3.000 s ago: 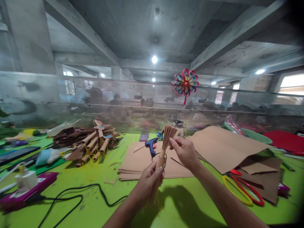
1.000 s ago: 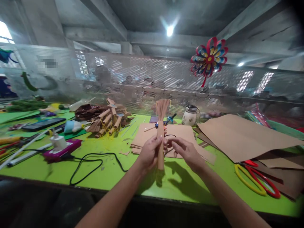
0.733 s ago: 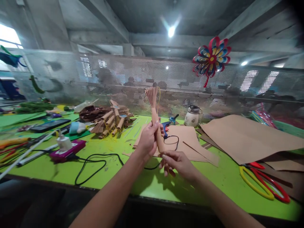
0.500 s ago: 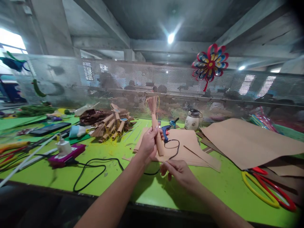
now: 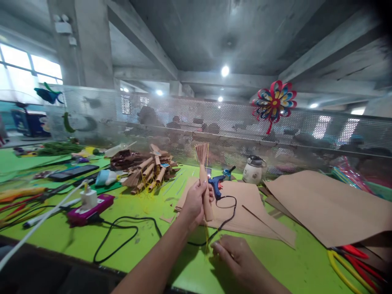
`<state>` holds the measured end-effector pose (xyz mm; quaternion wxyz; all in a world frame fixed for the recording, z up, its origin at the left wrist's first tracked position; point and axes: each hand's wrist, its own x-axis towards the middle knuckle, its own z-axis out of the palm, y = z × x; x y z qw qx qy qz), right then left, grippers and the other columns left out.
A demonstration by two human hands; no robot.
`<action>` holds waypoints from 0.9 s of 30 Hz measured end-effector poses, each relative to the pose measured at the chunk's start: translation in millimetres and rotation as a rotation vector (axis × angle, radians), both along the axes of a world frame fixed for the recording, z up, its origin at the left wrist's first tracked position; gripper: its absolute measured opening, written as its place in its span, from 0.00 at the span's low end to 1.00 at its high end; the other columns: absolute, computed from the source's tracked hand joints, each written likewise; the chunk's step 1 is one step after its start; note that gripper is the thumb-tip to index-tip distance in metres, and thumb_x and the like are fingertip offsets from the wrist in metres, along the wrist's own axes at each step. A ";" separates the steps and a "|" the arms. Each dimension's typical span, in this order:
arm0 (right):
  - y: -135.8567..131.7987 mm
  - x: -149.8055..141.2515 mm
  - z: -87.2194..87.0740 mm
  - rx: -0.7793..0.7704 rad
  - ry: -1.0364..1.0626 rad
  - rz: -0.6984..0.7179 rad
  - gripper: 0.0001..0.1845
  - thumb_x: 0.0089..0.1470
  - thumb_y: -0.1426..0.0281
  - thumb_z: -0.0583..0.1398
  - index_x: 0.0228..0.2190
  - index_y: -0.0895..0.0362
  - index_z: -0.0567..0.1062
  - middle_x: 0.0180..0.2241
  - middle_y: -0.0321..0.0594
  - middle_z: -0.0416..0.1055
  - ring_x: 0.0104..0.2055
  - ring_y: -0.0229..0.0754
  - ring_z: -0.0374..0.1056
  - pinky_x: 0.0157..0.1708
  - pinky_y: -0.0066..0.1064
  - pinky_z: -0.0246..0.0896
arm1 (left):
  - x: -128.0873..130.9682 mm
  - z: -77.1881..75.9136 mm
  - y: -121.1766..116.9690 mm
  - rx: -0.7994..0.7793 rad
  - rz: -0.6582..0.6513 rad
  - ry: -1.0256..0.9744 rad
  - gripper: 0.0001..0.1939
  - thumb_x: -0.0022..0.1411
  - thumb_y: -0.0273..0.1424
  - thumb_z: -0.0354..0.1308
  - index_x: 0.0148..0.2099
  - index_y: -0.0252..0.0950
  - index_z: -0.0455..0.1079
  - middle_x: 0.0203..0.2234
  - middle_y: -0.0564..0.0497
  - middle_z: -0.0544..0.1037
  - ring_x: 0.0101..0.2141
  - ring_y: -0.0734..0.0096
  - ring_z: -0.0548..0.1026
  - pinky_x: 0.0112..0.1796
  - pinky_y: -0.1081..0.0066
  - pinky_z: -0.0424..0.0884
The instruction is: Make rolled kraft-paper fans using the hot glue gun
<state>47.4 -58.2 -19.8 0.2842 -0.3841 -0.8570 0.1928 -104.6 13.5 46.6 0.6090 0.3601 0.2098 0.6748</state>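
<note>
My left hand point(image 5: 195, 201) is closed round the rolled brown paper handle of a small paper broom point(image 5: 203, 175), held upright over the green table point(image 5: 147, 212). The broom's fringed head fans out at the top. A thin yellow thread point(image 5: 207, 232) hangs from the broom down to my right hand point(image 5: 234, 257), which pinches it low near the table's front edge. A pile of similar finished paper brooms point(image 5: 147, 169) lies at the back left.
A blue glue gun point(image 5: 216, 184) with a black cord lies on brown paper sheets point(image 5: 245, 204). Large brown sheets point(image 5: 324, 200) and red and yellow scissors point(image 5: 352, 261) lie right. A purple power strip point(image 5: 85, 204) sits left. A mesh screen point(image 5: 196, 126) backs the table, a paper pinwheel point(image 5: 275, 102) on it.
My right hand has dropped from the broom's head to below the handle, drawing the yellow thread downwards. The left hand keeps the broom upright. The camera has tilted and shifted.
</note>
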 end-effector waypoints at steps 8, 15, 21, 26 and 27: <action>-4.3 38.0 39.2 -0.110 0.070 -0.008 0.15 0.55 0.60 0.60 0.41 0.54 0.77 0.47 0.49 0.71 0.49 0.52 0.64 0.47 0.43 0.60 | 6.8 -2.5 -7.1 0.008 -0.045 0.036 0.17 0.53 0.35 0.64 0.43 0.33 0.66 0.24 0.55 0.69 0.21 0.81 0.64 0.22 0.80 0.61; 24.6 13.5 54.2 -0.537 0.703 0.170 0.29 0.48 0.63 0.67 0.52 0.52 0.69 0.52 0.47 0.68 0.54 0.48 0.64 0.43 0.36 0.66 | 18.4 -2.7 -20.1 0.088 -0.124 0.113 0.14 0.56 0.38 0.63 0.38 0.34 0.65 0.25 0.55 0.69 0.21 0.80 0.66 0.24 0.77 0.65; 16.9 -21.1 20.2 -0.969 0.819 0.318 0.25 0.46 0.60 0.68 0.42 0.58 0.68 0.32 0.42 0.75 0.26 0.39 0.72 0.18 0.24 0.61 | 18.5 -3.1 -23.0 0.104 -0.046 0.096 0.14 0.57 0.39 0.62 0.37 0.34 0.65 0.26 0.55 0.70 0.23 0.81 0.66 0.25 0.79 0.64; -1.1 -22.1 10.2 -1.029 0.839 0.145 0.23 0.50 0.52 0.63 0.33 0.60 0.69 0.15 0.30 0.67 0.11 0.28 0.56 0.11 0.19 0.43 | 15.2 -1.5 -18.1 0.070 -0.019 0.065 0.16 0.54 0.39 0.64 0.35 0.33 0.65 0.25 0.54 0.70 0.22 0.82 0.65 0.24 0.79 0.62; -5.0 -22.4 9.4 -1.012 0.828 0.121 0.23 0.50 0.51 0.63 0.32 0.61 0.70 0.14 0.28 0.64 0.11 0.27 0.54 0.11 0.19 0.41 | 14.6 -1.2 -17.4 0.060 -0.011 0.056 0.15 0.54 0.39 0.64 0.35 0.33 0.65 0.25 0.54 0.70 0.22 0.82 0.65 0.24 0.79 0.62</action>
